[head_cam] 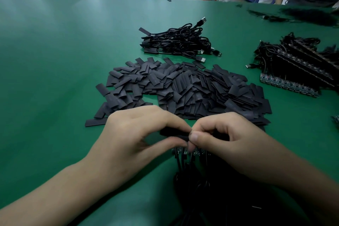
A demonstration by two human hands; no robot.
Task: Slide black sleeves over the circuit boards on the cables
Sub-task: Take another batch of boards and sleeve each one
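Table (pixel 55 51): green, filling the frame. No risk judged from it.

Loose sleeves (pixel 183 88): flat black pieces heaped at centre, just above the hands. A sweeping wrist could have scattered the nearest ones.

Stacked boards (pixel 297 68): right edge of the frame, well apart from the work.

Finished cables (pixel 176 42): bundle at upper centre, sleeves already on.

Waiting cables (pixel 192 180): dark tangle at lower centre, with their bare boards (pixel 183 150) just under the fingertips. A tug could have dragged neighbouring leads or snagged them.

Left hand (pixel 139 134): lower centre-left, palm down, with thumb and forefinger pinched on one sleeve (pixel 174 134). Too hard a pinch would have flattened its mouth and blocked entry.

Right hand (pixel 229 137): lower centre-right, fingers curled tight around a dark piece, taken to be the board (pixel 219 136) on its cable, though mostly hidden. Its thumb tip met the sleeve's right end. A skewed approach could have caught a board corner on the rim, buckling the sleeve or straining the solder joints.
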